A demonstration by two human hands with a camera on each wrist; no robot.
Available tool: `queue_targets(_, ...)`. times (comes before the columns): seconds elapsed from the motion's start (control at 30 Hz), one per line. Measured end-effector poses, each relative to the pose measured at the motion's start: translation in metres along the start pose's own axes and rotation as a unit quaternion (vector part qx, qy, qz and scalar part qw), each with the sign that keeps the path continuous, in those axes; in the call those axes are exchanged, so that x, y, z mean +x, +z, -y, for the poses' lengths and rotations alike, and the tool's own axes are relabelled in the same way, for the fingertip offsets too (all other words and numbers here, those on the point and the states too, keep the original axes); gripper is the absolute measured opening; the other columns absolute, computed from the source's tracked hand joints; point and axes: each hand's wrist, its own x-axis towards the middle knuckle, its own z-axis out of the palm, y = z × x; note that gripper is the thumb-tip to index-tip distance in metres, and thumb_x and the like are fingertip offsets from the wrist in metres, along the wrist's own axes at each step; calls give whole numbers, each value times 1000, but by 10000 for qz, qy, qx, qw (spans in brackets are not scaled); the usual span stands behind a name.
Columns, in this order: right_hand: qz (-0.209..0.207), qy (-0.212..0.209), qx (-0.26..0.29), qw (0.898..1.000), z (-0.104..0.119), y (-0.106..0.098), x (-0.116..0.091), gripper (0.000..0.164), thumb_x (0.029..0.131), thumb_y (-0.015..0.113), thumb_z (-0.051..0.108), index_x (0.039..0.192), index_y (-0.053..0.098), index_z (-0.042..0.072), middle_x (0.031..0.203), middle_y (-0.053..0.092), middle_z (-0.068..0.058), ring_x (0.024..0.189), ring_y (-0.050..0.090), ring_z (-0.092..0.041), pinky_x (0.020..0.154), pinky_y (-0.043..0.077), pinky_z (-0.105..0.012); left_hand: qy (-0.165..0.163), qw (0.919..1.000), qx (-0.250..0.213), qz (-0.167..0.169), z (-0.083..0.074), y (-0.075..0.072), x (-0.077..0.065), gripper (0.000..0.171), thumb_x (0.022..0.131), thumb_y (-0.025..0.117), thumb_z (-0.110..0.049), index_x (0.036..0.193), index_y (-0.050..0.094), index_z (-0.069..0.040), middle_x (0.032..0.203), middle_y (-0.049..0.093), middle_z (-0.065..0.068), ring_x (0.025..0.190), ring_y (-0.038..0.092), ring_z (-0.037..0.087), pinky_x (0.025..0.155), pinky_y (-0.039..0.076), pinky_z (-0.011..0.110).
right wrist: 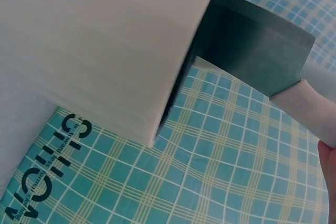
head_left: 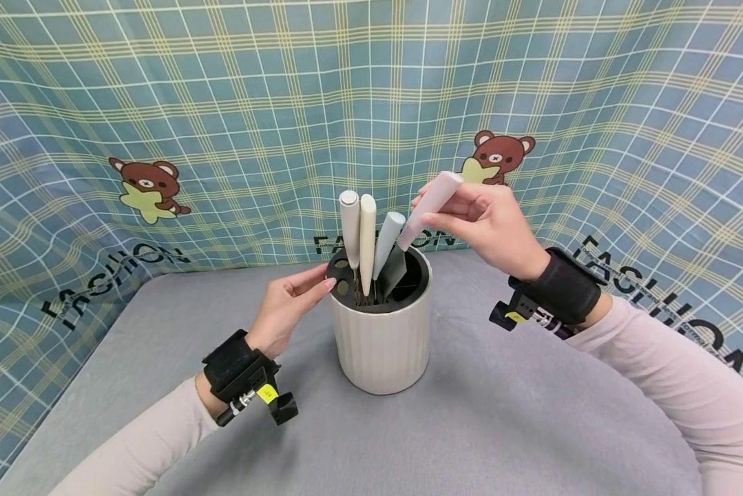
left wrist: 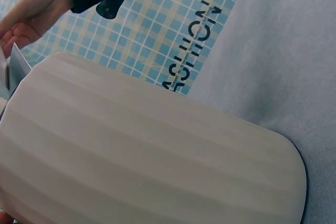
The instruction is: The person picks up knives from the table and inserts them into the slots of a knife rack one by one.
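Observation:
My right hand (head_left: 492,224) pinches the pale pink handle of a kitchen knife (head_left: 433,207) between thumb and fingers. The knife leans, and its broad dark blade (right wrist: 257,40) goes partly into the black top of a white ribbed knife holder (head_left: 380,351); its lower end is hidden inside. At the holder's left rim, my left hand (head_left: 290,303) holds the edge with thumb and fingertips. Beside the blade, a white-grey handle (head_left: 349,227), a cream handle (head_left: 368,241) and a light blue handle (head_left: 388,241) stick up from the holder.
The holder stands on a grey cloth-covered table (head_left: 371,448). A blue-green checked curtain (head_left: 272,138) with printed bears and lettering hangs behind and at both sides. Round holes show in the left part of the black insert (head_left: 340,295). Each wrist wears a black camera strap (head_left: 557,286).

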Motion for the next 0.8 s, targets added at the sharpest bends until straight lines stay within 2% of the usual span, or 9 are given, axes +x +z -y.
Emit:
queue_targets(0.13, 101, 185, -355, 9991, -5, 6, -1, 28, 83, 70, -11, 110, 67, -11, 104, 71, -4, 93, 70, -11, 79, 61, -22, 6, 10000, 17, -11, 0, 0, 0, 50, 96, 63, -19, 143, 49, -10, 145, 50, 10, 132, 49, 21, 111, 45, 28)
queue_targets(0.23, 194, 342, -513, 9979, -8, 9, -2, 28, 84, 70, -8, 111, 67, -10, 104, 70, -9, 91, 70, -8, 78, 61, -21, 25, 10000, 23, -2, 0, 0, 0, 50, 96, 63, -20, 143, 49, -10, 145, 50, 10, 132, 49, 21, 111, 45, 29)
queue_targets(0.4, 307, 574, -641, 9958, -13, 15, -4, 25, 84, 72, -3, 109, 68, -6, 100, 71, -17, 88, 70, -6, 77, 61, -20, 58, 10000, 44, 0, 2, -1, 1, 50, 96, 63, -20, 143, 49, -10, 144, 50, 12, 132, 48, 22, 111, 45, 30)
queue_targets(0.6, 537, 686, -765, 9932, -19, 22, -7, 20, 84, 72, -3, 104, 68, -5, 96, 72, -17, 85, 70, -7, 74, 59, -19, 78, 10000, 33, 3, 2, -1, 0, 50, 96, 63, -19, 143, 49, -9, 145, 50, 11, 132, 48, 22, 111, 45, 30)
queue_targets(0.8, 518, 757, -776, 9928, -21, 25, -7, 21, 83, 73, -3, 104, 69, -5, 95, 72, -17, 85, 70, -7, 74, 60, -20, 59, 10000, 27, 8, 1, 0, 0, 51, 96, 62, -20, 144, 48, -9, 145, 49, 11, 133, 47, 22, 111, 44, 29)
